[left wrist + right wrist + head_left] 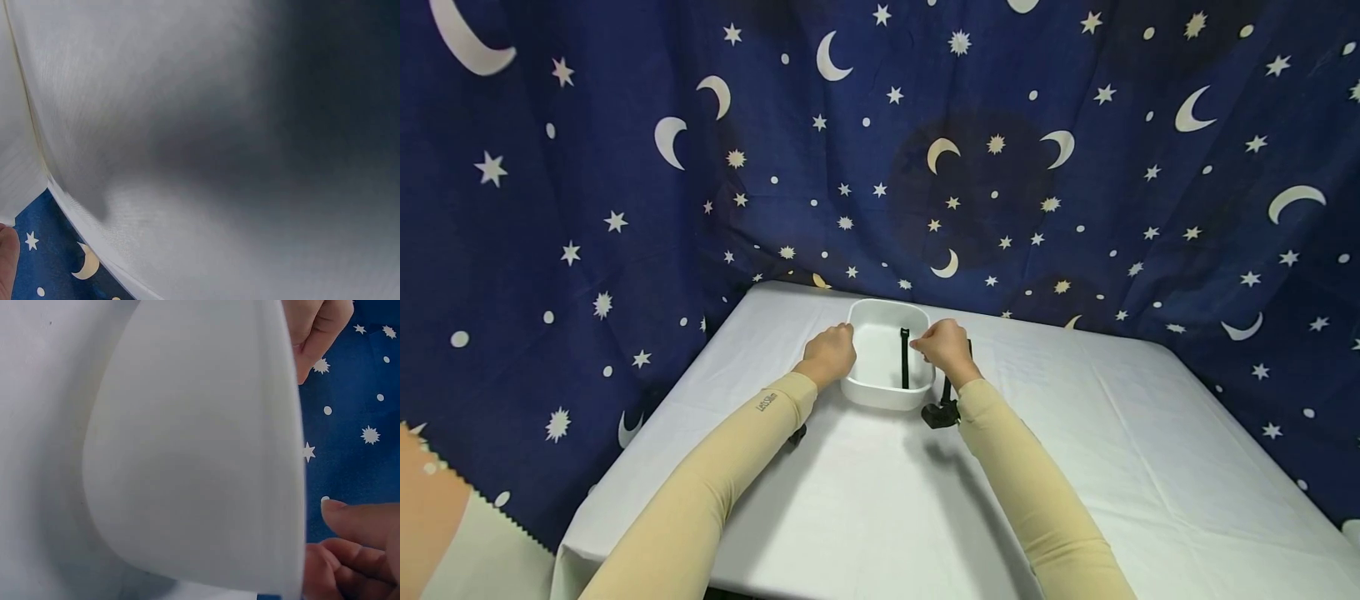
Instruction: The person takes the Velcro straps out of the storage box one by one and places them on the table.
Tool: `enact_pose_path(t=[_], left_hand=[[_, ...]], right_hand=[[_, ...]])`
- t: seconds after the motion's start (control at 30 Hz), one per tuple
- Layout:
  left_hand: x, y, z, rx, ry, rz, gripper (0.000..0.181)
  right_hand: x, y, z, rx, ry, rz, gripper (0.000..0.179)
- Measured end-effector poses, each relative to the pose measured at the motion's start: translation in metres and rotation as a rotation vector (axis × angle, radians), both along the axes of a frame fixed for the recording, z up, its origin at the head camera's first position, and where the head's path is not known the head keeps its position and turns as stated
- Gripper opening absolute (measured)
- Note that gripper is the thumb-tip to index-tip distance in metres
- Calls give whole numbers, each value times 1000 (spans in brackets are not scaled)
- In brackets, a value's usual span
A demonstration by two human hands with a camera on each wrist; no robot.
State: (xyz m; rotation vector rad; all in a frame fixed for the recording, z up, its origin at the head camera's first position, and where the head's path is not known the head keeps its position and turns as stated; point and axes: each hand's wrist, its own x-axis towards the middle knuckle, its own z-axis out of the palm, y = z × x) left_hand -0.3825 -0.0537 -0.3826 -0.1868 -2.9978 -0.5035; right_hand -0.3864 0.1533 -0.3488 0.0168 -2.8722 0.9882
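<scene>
A white plastic tub (pixel 883 397) stands on a white-covered table. Inside it, toward the right, is a narrow black strap (pixel 905 362) with a small buckle-like piece at its upper end. My left hand (pixel 832 354) grips the tub's left rim; only a fingertip (pixel 7 259) shows in the left wrist view. Over the right rim is my right hand (pixel 946 346), its fingertips near the strap's upper end. In the right wrist view its thumb (pixel 359 522) stands apart from the loosely curled fingers, and nothing shows between them. The tub's wall hides part of those fingers.
A white cloth covers the table (pixel 1120 467). Behind it hangs a dark blue curtain (pixel 1000 167) with moons and stars. Black camera mounts sit below the wrists, the right one (pixel 942 414) close to the tub's right side.
</scene>
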Motion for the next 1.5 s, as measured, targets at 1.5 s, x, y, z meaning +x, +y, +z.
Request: enact_pose_path(t=[1.5], left_hand=[[-2,-3,-1,7,7,-14,40]], right_hand=[[4,-52,-20,509,-64,89,18]])
